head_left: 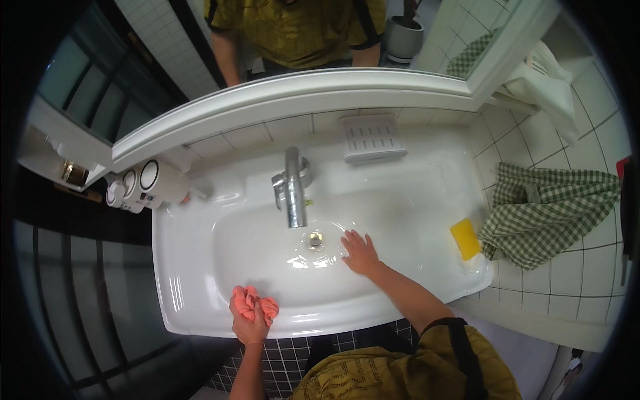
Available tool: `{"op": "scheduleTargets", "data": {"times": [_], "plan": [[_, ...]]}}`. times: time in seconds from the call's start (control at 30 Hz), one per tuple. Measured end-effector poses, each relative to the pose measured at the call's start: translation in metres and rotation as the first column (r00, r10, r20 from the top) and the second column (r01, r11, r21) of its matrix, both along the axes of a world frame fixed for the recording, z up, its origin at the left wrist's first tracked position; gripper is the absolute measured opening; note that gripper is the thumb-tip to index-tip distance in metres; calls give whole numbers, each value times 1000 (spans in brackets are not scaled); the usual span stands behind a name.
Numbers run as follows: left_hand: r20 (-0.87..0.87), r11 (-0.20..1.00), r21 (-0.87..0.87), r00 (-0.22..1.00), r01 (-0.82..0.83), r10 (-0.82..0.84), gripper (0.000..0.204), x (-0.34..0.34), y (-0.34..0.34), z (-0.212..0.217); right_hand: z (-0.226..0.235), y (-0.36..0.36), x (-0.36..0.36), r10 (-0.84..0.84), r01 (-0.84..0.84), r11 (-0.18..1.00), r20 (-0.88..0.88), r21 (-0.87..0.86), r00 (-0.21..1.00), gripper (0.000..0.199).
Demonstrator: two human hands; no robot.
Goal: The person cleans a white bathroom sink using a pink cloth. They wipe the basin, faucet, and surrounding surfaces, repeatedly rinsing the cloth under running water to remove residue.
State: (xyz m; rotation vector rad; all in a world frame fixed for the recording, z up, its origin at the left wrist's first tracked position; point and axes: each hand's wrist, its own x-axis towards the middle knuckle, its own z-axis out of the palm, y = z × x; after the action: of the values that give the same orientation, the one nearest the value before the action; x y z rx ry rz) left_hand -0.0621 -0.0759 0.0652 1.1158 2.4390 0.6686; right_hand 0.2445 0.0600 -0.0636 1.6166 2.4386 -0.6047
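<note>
My left hand (250, 328) is closed round a bunched coral-pink cloth (254, 303), held over the front rim of the white sink (180, 267). Inside the basin my right hand (360, 253) is spread, fingers apart, with nothing in it. It lies at or just above the basin surface, right of the drain (315, 241). Shallow water glistens around that drain. A chrome faucet (294, 193) reaches over the basin from the back ledge, between and beyond my hands.
A yellow sponge (465, 239) sits on the sink's right rim, beside a green checked towel (547, 210) hanging on the tiled wall. At the back stands a white slotted soap dish (373, 139). White cups (162, 181) line the left, and a framed mirror (300, 87) rises behind the faucet.
</note>
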Motion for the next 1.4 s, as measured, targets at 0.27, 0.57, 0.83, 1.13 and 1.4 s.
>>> {"op": "scheduleTargets", "data": {"times": [0.27, 0.57, 0.83, 1.13, 1.4], "plan": [[21, 999, -24, 999, -28, 28, 66, 0, 2, 7, -8, -43, -83, 145, -236, 937, -330, -256, 933, 53], [61, 999, -43, 998, -29, 32, 67, -6, 1, 8, 68, -66, -71, -78, -141, 846, -380, -515, 922, 50], [29, 999, -42, 999, 29, -27, 65, -7, 0, 10, 60, -36, -75, -192, 20, 823, -246, -568, 950, 50], [16, 998, 5, 998, 65, -65, 66, -14, -6, 3, -27, 19, -94, -413, 365, 883, -122, -295, 902, 44], [19, 993, 26, 993, 114, -115, 66, -8, -4, 5, -32, 9, -71, -451, 383, 884, -275, -266, 849, 47]]}}
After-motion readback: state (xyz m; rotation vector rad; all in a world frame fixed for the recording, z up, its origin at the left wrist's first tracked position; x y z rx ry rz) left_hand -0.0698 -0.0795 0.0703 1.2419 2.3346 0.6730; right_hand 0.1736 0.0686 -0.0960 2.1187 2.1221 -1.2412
